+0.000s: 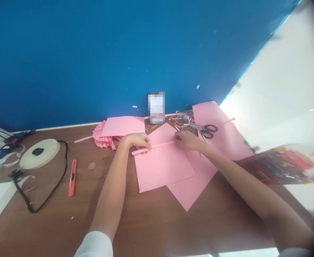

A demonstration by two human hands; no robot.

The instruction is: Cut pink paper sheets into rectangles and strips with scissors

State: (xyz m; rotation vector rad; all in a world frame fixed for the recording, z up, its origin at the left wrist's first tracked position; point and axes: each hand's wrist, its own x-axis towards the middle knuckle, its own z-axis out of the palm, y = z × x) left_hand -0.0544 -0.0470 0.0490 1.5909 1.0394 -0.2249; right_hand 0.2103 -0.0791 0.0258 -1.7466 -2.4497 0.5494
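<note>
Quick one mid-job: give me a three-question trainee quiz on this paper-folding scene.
1. True or false: both hands press the folded edge of the pink sheet.
2. Which lies nearer the right hand: scissors or red utility knife?
3. What sits just beyond the left hand, under a flat pink sheet?

Key: 1 true. 2 scissors. 3 the pleated pink paper fan.

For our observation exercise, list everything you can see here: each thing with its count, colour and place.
paper sheets: about four, pink, table centre and back
folded fan: one, pink, behind left hand
scissors: one, black handles, back right
utility knife: one, red, left
glue gun: one, blue, far left
round disc: one, cream, left
cable: one, black, left
table: one, brown
left hand: pressing fold
right hand: pressing fold
</note>
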